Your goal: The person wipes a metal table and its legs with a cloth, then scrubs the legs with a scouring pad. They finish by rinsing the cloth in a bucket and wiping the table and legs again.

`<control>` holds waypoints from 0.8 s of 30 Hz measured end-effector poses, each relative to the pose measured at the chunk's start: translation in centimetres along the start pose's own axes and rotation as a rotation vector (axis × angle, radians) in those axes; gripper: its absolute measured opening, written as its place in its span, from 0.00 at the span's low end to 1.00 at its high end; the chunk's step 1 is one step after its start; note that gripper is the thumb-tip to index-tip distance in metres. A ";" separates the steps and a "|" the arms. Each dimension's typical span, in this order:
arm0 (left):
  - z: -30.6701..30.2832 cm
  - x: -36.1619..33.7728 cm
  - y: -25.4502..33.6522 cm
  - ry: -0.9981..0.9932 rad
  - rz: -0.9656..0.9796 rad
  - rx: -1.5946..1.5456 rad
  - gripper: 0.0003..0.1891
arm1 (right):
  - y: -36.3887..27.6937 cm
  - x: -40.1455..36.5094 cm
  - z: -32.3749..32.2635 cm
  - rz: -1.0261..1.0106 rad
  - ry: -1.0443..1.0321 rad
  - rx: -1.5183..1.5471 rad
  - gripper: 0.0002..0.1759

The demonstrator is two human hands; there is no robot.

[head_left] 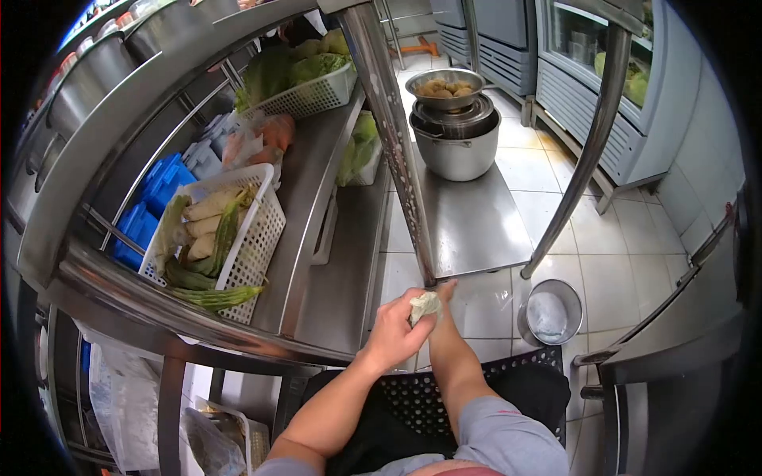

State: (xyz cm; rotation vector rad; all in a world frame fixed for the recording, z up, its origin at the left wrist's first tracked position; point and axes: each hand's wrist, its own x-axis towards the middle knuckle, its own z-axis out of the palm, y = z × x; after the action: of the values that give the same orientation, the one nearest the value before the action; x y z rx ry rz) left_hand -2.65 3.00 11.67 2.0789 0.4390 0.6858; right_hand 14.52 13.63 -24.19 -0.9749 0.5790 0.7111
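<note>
My left hand (pixel 397 332) is closed around a crumpled, off-white cloth (pixel 426 307), low in the middle of the view. My right hand (pixel 447 290) reaches forward just beyond it, by the foot of a worn metal leg (pixel 401 159) at the corner of a low steel shelf (pixel 476 214). Most of the right hand's fingers are hidden behind the cloth and the left hand, so its grip on the leg cannot be made out. To the right of both arms, a round metal pot (pixel 550 312) with whitish, cloudy contents stands on the tiled floor.
A large pot (pixel 456 155) topped by a bowl of round brown food (pixel 444 89) stands on the low shelf. White vegetable baskets (pixel 266 226) fill the left rack. A curved steel rail (pixel 159 297) crosses at left. A fridge (pixel 603 87) stands back right.
</note>
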 end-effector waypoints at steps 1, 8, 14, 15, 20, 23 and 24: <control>-0.3 0.1 -0.1 0.008 -0.013 -0.002 0.08 | 0.0 0.2 -0.1 0.007 -0.009 -0.009 0.43; 0.0 0.9 0.5 0.093 -0.019 -0.098 0.07 | 4.1 2.3 0.3 -0.100 0.123 0.016 0.36; 0.4 0.6 -0.5 0.031 -0.086 -0.092 0.06 | 8.3 7.9 -0.6 -0.236 0.249 -0.368 0.41; 0.7 0.8 -0.3 0.025 -0.075 -0.107 0.06 | 7.1 6.5 0.0 -0.159 0.310 -0.602 0.39; 1.2 0.7 -1.2 0.015 -0.094 -0.125 0.07 | 2.0 1.3 0.4 0.002 0.031 -0.213 0.26; 0.8 0.7 -0.8 0.017 -0.090 -0.059 0.07 | 2.2 -0.6 0.2 0.093 0.010 -0.019 0.23; 0.8 0.7 -0.8 0.012 -0.089 -0.047 0.07 | 2.9 -1.5 0.5 0.081 0.037 0.007 0.22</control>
State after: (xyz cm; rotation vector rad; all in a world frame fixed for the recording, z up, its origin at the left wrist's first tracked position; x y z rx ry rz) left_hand -1.66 3.36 10.84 1.9998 0.5143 0.6510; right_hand 11.44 14.71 -24.43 -0.9643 0.6562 0.7637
